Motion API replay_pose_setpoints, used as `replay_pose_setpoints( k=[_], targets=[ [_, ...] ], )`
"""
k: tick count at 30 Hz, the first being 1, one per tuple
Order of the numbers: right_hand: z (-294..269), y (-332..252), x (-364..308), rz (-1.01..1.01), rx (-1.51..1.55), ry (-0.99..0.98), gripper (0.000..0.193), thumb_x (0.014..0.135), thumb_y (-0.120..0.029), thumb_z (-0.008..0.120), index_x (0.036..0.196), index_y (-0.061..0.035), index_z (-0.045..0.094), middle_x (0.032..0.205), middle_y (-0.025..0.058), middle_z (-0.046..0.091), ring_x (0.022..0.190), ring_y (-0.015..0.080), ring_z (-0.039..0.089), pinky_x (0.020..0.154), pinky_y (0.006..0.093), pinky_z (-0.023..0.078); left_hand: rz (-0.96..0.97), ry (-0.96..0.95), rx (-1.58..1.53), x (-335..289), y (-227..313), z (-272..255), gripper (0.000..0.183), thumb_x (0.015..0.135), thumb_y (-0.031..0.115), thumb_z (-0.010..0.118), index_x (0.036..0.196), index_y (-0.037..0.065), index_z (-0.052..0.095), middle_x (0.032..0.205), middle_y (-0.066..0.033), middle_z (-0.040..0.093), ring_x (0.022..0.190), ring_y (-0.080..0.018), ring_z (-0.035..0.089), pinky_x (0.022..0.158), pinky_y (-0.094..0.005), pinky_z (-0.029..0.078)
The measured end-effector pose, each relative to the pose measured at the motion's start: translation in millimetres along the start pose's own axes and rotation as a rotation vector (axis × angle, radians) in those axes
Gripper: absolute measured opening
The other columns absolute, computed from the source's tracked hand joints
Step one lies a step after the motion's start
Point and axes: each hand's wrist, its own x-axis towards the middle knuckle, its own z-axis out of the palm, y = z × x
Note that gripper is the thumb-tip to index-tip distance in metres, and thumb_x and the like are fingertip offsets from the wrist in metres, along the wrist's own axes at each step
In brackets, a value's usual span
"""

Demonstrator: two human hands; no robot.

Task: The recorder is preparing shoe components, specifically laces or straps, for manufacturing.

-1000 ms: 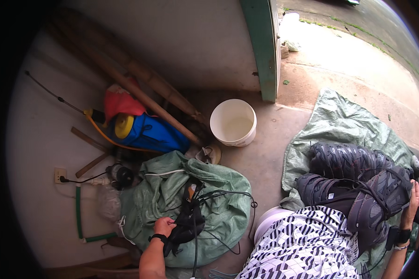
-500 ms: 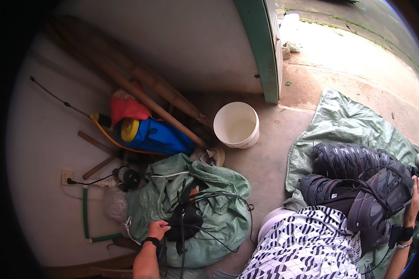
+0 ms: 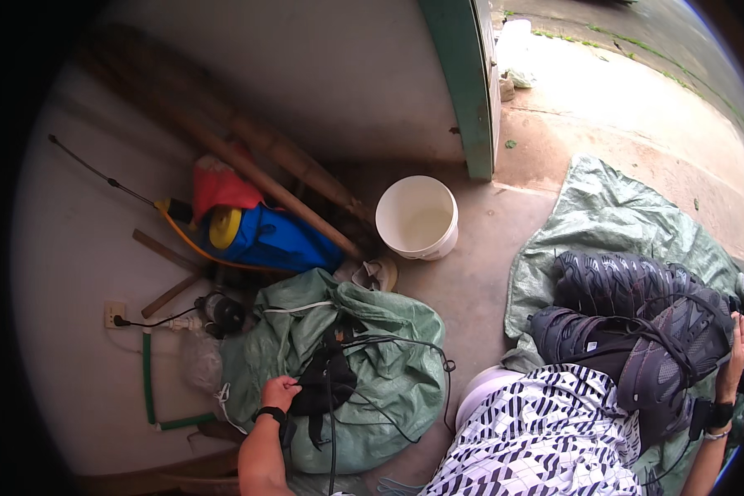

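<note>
My left hand point(image 3: 279, 392), a dark watch on its wrist, grips a black strap pouch point(image 3: 322, 382) lying on a stuffed green woven sack point(image 3: 388, 364). Black cords point(image 3: 405, 347) trail from the pouch across the sack. My right hand point(image 3: 740, 351) is at the far right edge, fingers on the toe of a dark grey shoe point(image 3: 678, 347) worn on my crossed legs; whether it grips is unclear. A second dark shoe point(image 3: 612, 281) lies behind it. My patterned black-and-white shorts point(image 3: 546, 438) fill the lower middle.
A white bucket point(image 3: 417, 217) stands near a green door post point(image 3: 463, 83). A blue and yellow sprayer tank point(image 3: 264, 238) and wooden poles point(image 3: 256, 178) lean at the wall. A green tarp point(image 3: 603, 215) covers the floor at right. A wall socket point(image 3: 114, 314) holds a plug.
The view shifted a little, so the sack and bucket sit slightly right and lower. My left hand has stayed on the black pouch, settling lower on the sack.
</note>
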Motion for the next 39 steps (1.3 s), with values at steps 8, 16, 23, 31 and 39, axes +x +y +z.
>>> replay_pose_setpoints(
  k=[8, 16, 23, 31, 39],
  targets=[
    [-0.6, -30.6, -4.9, -0.013, -0.298, 0.018, 0.043, 0.095, -0.014, 0.037, 0.137, -0.0044, 0.043, 0.141, 0.015, 0.037, 0.13, 0.0249, 0.035, 0.109, 0.0349, 0.028, 0.104, 0.007, -0.021, 11.7, 8.3, 27.3, 0.02, 0.067, 0.007, 0.075, 0.086, 0.004, 0.069, 0.073, -0.0085, 0.063, 0.067, -0.0178, 0.061, 0.066, -0.0298, 0.049],
    [-4.2, -36.6, -7.2, 0.009, -0.164, 0.037, 0.045, 0.094, -0.014, 0.036, 0.136, -0.0019, 0.043, 0.141, 0.0181, 0.037, 0.131, 0.0269, 0.034, 0.109, 0.0373, 0.026, 0.092, -0.061, 0.168, 4.5, 3.3, 35.0, 0.052, 0.063, 0.022, 0.079, 0.11, 0.01, 0.062, 0.109, -0.0141, 0.058, 0.102, -0.03, 0.056, 0.091, -0.0385, 0.045],
    [-5.8, -12.4, -5.7, 0.04, -0.027, 0.043, 0.043, 0.096, -0.016, 0.033, 0.134, 0.0004, 0.044, 0.14, 0.0159, 0.038, 0.13, 0.0242, 0.035, 0.108, 0.0349, 0.028, -0.029, -0.104, 0.115, -7.3, -8.4, 23.4, 0.066, 0.06, 0.029, 0.08, 0.119, 0.008, 0.057, 0.119, -0.0166, 0.055, 0.114, -0.0321, 0.051, 0.099, -0.0382, 0.04],
    [-1.9, -44.9, 1.0, 0.082, 0.111, 0.009, 0.042, 0.099, -0.019, 0.031, 0.132, 0.001, 0.047, 0.138, 0.011, 0.041, 0.125, 0.019, 0.04, 0.106, 0.031, 0.031, -0.08, -0.086, 0.033, -15.4, -2.4, 20.1, 0.07, 0.06, 0.029, 0.08, 0.121, 0.007, 0.055, 0.123, -0.0161, 0.054, 0.116, -0.0322, 0.049, 0.1, -0.0376, 0.039],
    [2.2, -46.8, 4.8, 0.186, 0.415, 0.066, 0.041, 0.098, -0.021, 0.037, 0.13, 0.0031, 0.047, 0.136, 0.0098, 0.043, 0.123, 0.0171, 0.042, 0.104, 0.0301, 0.032, -0.106, -0.141, 0.28, -26.5, 22.0, 20.3, 0.1, 0.055, 0.039, 0.083, 0.139, 0.012, 0.036, 0.139, -0.0124, 0.04, 0.129, -0.0325, 0.034, 0.106, -0.0436, 0.03]
  ],
)
